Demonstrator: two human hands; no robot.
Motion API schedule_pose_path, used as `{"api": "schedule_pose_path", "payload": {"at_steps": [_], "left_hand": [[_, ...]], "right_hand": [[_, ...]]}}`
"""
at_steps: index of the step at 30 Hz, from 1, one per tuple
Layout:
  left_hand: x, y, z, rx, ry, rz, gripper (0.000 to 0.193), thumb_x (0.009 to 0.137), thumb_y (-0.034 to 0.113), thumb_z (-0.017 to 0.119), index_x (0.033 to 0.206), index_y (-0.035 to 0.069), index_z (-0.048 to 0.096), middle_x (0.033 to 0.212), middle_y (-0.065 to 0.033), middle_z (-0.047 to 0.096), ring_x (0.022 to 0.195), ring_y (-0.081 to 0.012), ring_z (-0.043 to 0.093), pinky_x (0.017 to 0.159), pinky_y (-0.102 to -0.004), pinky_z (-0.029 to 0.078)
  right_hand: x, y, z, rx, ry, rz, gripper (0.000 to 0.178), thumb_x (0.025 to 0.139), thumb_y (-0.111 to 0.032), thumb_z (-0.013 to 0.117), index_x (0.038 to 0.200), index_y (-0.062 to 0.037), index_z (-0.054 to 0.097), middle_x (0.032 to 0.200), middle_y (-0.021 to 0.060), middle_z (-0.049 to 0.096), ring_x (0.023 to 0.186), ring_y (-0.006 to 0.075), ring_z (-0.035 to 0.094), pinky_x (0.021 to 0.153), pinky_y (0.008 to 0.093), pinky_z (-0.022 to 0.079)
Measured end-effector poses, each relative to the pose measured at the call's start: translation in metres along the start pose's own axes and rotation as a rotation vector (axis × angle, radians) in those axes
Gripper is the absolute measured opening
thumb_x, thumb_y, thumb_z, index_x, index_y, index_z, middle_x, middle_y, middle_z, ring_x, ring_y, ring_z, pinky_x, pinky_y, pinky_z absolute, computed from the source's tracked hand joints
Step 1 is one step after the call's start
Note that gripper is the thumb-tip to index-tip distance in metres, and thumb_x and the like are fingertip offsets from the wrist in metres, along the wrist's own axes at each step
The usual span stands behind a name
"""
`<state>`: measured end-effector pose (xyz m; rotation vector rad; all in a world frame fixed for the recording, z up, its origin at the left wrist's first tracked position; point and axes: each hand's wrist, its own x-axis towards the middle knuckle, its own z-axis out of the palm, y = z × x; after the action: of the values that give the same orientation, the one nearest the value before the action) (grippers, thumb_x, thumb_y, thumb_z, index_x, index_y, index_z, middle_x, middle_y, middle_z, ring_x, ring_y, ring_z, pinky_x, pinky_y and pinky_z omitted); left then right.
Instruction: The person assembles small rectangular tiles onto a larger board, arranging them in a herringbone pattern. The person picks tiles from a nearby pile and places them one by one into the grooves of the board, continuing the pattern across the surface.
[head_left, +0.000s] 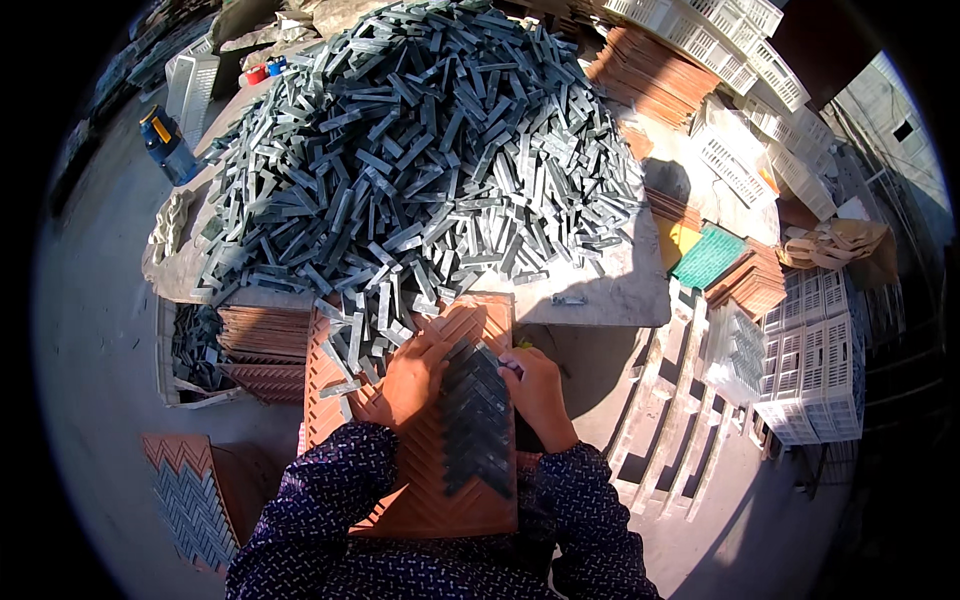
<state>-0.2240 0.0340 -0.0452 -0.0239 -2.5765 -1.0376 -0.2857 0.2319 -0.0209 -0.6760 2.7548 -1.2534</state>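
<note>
A reddish-brown tray [420,505] with moulded herringbone slots lies in front of me. Dark grey stone strips [475,420] fill slots along its right part in a zigzag. My left hand [412,380] rests over the tray's middle, fingers bent and close together, tips near the upper end of the laid strips; what they grip is hidden. At the tray's right edge, my right hand [540,390] is closed, thumb against curled fingers, around something too small to name. Loose strips [372,335] spill onto the tray's upper left, beside my left hand.
Beyond the tray, a big heap of grey stone strips [420,150] covers a table [620,290]. Stacked brown trays [265,335] stand at left, above a filled tray [190,500]. To the right are a wooden pallet [665,400] and white plastic crates [815,380]. A blue bottle [170,150] stands far left.
</note>
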Motion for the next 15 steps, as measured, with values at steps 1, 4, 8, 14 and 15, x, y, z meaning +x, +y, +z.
{"api": "schedule_pose_path", "payload": {"at_steps": [1, 4, 8, 14, 15], "left_hand": [[0.001, 0.000, -0.001, -0.027, -0.011, -0.028, 0.027, 0.074, 0.004, 0.069, 0.101, 0.004, 0.066, 0.096, -0.0142, 0.062, 0.091, -0.0354, 0.059, 0.079, -0.0402, 0.049], [0.007, 0.005, 0.000, -0.089, -0.033, -0.110, 0.025, 0.073, 0.002, 0.069, 0.098, 0.004, 0.067, 0.093, -0.0134, 0.063, 0.089, -0.0345, 0.060, 0.077, -0.0391, 0.050], [0.007, 0.004, 0.010, -0.040, -0.009, -0.141, 0.024, 0.073, 0.003, 0.069, 0.097, 0.004, 0.068, 0.092, -0.0126, 0.062, 0.089, -0.0343, 0.061, 0.077, -0.0389, 0.050], [0.007, 0.006, 0.013, 0.054, 0.038, -0.011, 0.028, 0.075, 0.005, 0.068, 0.103, 0.004, 0.064, 0.093, -0.0146, 0.062, 0.089, -0.0349, 0.060, 0.076, -0.0402, 0.049], [0.006, 0.004, 0.014, 0.067, 0.065, 0.029, 0.029, 0.075, 0.006, 0.068, 0.103, 0.003, 0.064, 0.093, -0.0152, 0.062, 0.088, -0.0353, 0.061, 0.076, -0.0403, 0.049]], "right_hand": [[0.001, 0.004, 0.004, 0.035, 0.010, 0.009, 0.017, 0.073, -0.003, 0.071, 0.089, -0.0001, 0.066, 0.079, 0.0122, 0.065, 0.068, 0.0204, 0.064, 0.063, 0.0297, 0.050], [0.007, 0.006, 0.007, 0.105, -0.011, 0.093, 0.018, 0.072, -0.003, 0.072, 0.088, -0.0004, 0.066, 0.077, 0.0108, 0.065, 0.066, 0.0181, 0.063, 0.061, 0.0281, 0.049], [0.016, 0.007, 0.006, 0.152, -0.093, 0.165, 0.019, 0.070, -0.003, 0.073, 0.087, -0.0008, 0.065, 0.074, 0.0101, 0.065, 0.064, 0.0171, 0.062, 0.060, 0.0273, 0.048], [0.015, 0.006, 0.006, -0.100, -0.064, 0.009, 0.018, 0.069, -0.005, 0.073, 0.085, -0.0009, 0.065, 0.073, 0.0108, 0.064, 0.063, 0.0171, 0.061, 0.059, 0.0286, 0.048], [0.015, 0.005, 0.008, -0.117, -0.044, 0.005, 0.018, 0.069, -0.005, 0.073, 0.085, -0.0013, 0.065, 0.072, 0.0111, 0.064, 0.062, 0.0178, 0.062, 0.059, 0.0294, 0.048]]}}
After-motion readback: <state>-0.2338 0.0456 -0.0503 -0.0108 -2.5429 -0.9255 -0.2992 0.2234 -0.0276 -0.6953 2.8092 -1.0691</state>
